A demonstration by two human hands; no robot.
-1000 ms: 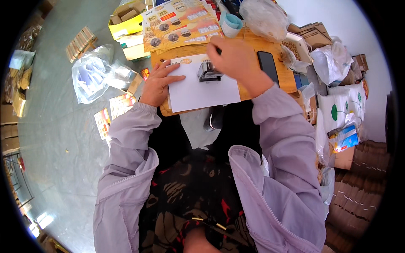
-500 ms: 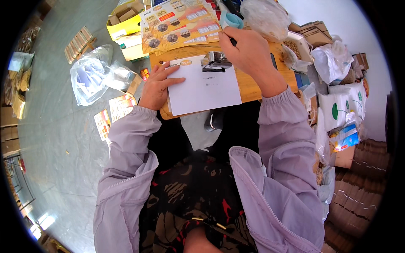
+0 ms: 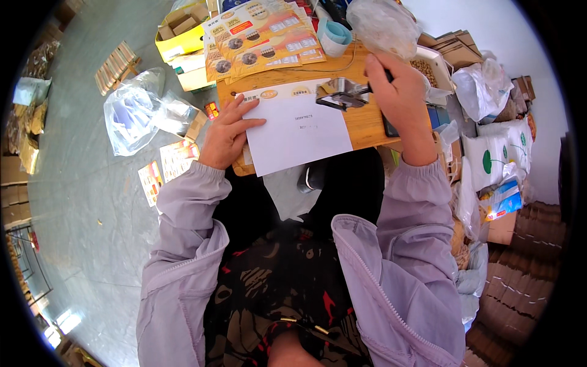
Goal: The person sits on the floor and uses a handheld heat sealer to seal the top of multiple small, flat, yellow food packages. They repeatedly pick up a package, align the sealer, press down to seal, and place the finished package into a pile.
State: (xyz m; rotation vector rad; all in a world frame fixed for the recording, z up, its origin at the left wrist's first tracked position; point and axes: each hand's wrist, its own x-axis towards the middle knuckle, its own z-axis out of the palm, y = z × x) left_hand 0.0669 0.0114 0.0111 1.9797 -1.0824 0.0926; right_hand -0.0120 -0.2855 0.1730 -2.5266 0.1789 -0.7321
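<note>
My left hand [image 3: 229, 131] lies with fingers apart on the left edge of a white paper sheet [image 3: 296, 147], which bears two short lines of dark marks, the lower fainter. My right hand [image 3: 397, 101] grips a black-handled metal stamp [image 3: 341, 92], raised over the sheet's upper right corner and the wooden table [image 3: 327, 70]. A black phone [image 3: 391, 128] is mostly hidden behind that hand. Above the sheet lies a stack of orange printed sheets [image 3: 263, 46].
A yellow box [image 3: 177, 40] of cardboard pieces stands top left, plastic bags [image 3: 131, 113] on the floor. A blue-white cup [image 3: 335, 43], a plastic bag [image 3: 379, 27] and a tray [image 3: 431, 58] are at the back; white sacks [image 3: 489, 159] and cardboard stacks [image 3: 520, 281] stand right.
My right hand has moved right with the stamp, off the middle of the sheet, uncovering the dark marks. My left hand and the sheet have shifted slightly downward in view.
</note>
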